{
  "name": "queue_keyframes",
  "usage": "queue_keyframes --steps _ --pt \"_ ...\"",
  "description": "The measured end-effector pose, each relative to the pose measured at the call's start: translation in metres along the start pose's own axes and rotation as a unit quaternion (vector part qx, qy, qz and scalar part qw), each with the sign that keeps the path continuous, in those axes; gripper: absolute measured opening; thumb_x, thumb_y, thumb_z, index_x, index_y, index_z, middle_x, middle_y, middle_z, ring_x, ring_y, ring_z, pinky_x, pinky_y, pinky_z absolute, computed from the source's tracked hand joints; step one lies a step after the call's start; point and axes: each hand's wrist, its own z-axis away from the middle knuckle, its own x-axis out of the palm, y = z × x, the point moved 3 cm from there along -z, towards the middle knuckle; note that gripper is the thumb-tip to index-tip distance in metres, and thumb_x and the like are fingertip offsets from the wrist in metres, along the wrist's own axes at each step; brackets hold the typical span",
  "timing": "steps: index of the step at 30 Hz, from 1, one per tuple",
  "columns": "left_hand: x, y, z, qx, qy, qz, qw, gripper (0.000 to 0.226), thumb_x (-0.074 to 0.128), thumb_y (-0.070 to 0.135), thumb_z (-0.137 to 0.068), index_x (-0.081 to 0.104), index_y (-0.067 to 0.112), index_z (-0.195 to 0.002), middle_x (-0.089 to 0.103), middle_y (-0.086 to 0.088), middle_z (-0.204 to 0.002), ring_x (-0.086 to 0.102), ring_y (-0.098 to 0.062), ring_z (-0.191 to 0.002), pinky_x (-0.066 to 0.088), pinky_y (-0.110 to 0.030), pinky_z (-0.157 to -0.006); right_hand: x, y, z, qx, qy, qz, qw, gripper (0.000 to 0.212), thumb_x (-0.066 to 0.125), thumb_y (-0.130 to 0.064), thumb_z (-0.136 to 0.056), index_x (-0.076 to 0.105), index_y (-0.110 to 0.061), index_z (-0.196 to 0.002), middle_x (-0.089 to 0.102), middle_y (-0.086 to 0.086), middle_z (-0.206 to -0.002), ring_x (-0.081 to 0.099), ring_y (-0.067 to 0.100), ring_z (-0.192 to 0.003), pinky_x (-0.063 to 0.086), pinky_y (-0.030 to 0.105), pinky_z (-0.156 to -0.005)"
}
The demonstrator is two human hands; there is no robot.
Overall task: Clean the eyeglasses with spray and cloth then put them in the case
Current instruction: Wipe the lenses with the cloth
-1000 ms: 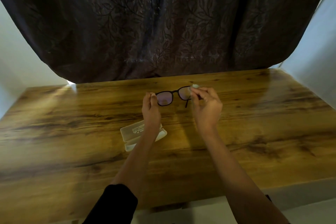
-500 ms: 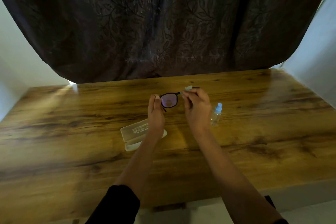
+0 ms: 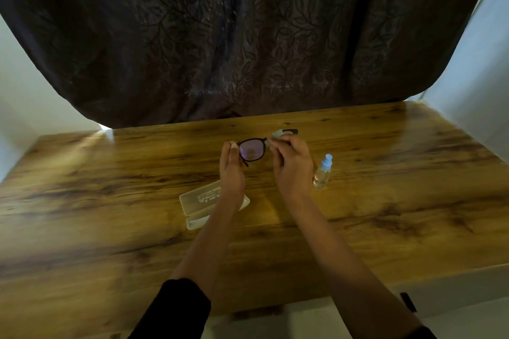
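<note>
Plainly the left hand [image 3: 232, 170] gripped the glasses [image 3: 252, 150] by one end; the right hand [image 3: 292, 168] pinched a cloth [image 3: 276, 134] over the other lens.

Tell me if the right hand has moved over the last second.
Yes. The right hand, pinching the cloth, shifted left, off the spray bottle, which it hid a second ago.

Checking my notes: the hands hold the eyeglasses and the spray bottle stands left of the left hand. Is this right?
No. In the head view the spray bottle stands right of the right hand, not left of the left hand.
</note>
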Motion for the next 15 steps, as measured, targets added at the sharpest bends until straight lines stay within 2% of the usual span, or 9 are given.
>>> queue_keyframes --steps 2,3,4,6,9,10,11,12,15 --pt "-0.002 -0.002 -0.004 -0.014 -0.001 0.016 1.000 0.026 0.032 0.012 -0.099 0.051 -0.006 -0.102 0.047 -0.003 -0.082 0.047 -0.013 -0.079 0.041 -0.013 -0.070 -0.003 0.010 -0.005 0.031 0.002 -0.002 1.000 0.016 0.064 -0.004 -0.081 0.071 -0.005 -0.095 0.064 0.011 -0.093 0.060 0.022 -0.085 0.048 0.020 -0.079" --pt "-0.002 -0.001 -0.005 -0.020 -0.003 0.020 1.000 0.033 0.032 0.013 -0.100 0.044 -0.013 -0.115 0.055 -0.013 -0.097 0.052 -0.025 -0.095 0.044 -0.018 -0.082 -0.006 0.017 -0.009 0.053 0.006 -0.003 0.999 0.016 0.062 -0.003 -0.082 0.071 -0.005 -0.096 0.064 0.012 -0.094 0.061 0.024 -0.085 0.052 0.028 -0.077" --pt "-0.003 -0.002 -0.005 -0.029 -0.003 0.018 0.999 0.039 0.033 0.015 -0.100 0.036 -0.015 -0.124 0.052 -0.026 -0.117 0.047 -0.036 -0.114 0.041 -0.028 -0.096 -0.008 0.023 -0.012 0.073 0.012 -0.001 0.997 0.017 0.060 -0.004 -0.083 0.071 -0.005 -0.096 0.064 0.013 -0.094 0.061 0.025 -0.084 0.053 0.033 -0.075" --pt "-0.004 -0.004 -0.007 -0.032 0.001 0.010 0.999 0.043 0.033 0.016 -0.100 0.030 -0.016 -0.128 0.040 -0.032 -0.133 0.036 -0.041 -0.126 0.034 -0.041 -0.103 -0.010 0.026 -0.016 0.092 0.024 0.001 0.995 0.018 0.058 -0.004 -0.084 0.070 -0.005 -0.096 0.063 0.013 -0.095 0.061 0.026 -0.084 0.053 0.033 -0.075" --pt "-0.003 -0.007 -0.006 -0.019 0.006 0.018 1.000 0.036 0.032 0.015 -0.100 0.041 -0.014 -0.120 0.045 -0.034 -0.122 0.043 -0.042 -0.116 0.040 -0.040 -0.092 -0.005 0.010 -0.011 0.059 0.011 -0.007 0.998 0.016 0.061 -0.005 -0.084 0.070 -0.004 -0.097 0.063 0.012 -0.095 0.060 0.020 -0.085 0.052 0.027 -0.076" --pt "-0.001 -0.007 -0.004 -0.010 0.000 0.018 1.000 0.029 0.032 0.015 -0.100 0.049 -0.008 -0.107 0.050 -0.030 -0.106 0.051 -0.037 -0.100 0.041 -0.034 -0.083 -0.002 0.004 -0.008 0.035 0.005 -0.014 0.999 0.015 0.062 -0.006 -0.083 0.070 -0.003 -0.096 0.063 0.011 -0.094 0.060 0.018 -0.085 0.050 0.023 -0.075" --pt "-0.001 -0.005 -0.002 -0.001 -0.008 0.016 1.000 0.024 0.032 0.014 -0.100 0.052 0.004 -0.090 0.049 -0.018 -0.087 0.050 -0.025 -0.081 0.038 -0.027 -0.074 -0.001 -0.001 -0.005 0.016 0.001 -0.022 1.000 0.015 0.063 -0.006 -0.083 0.070 -0.003 -0.096 0.063 0.010 -0.093 0.059 0.017 -0.084 0.049 0.021 -0.074" --pt "0.000 -0.005 -0.002 0.005 -0.012 0.015 1.000 0.026 0.032 0.013 -0.100 0.047 0.013 -0.079 0.042 -0.006 -0.077 0.041 -0.014 -0.071 0.033 -0.023 -0.069 -0.001 -0.002 -0.004 0.009 -0.001 -0.026 1.000 0.015 0.064 -0.006 -0.082 0.071 -0.004 -0.095 0.064 0.010 -0.092 0.060 0.017 -0.083 0.048 0.020 -0.073" --pt "-0.003 -0.004 -0.002 -0.005 -0.011 0.020 1.000 0.029 0.033 0.013 -0.099 0.043 0.020 -0.073 0.036 0.004 -0.074 0.034 -0.007 -0.069 0.031 -0.021 -0.065 -0.007 0.017 -0.010 0.054 0.009 -0.017 0.998 0.016 0.063 -0.004 -0.081 0.071 -0.005 -0.095 0.064 0.011 -0.093 0.061 0.021 -0.083 0.054 0.029 -0.074"
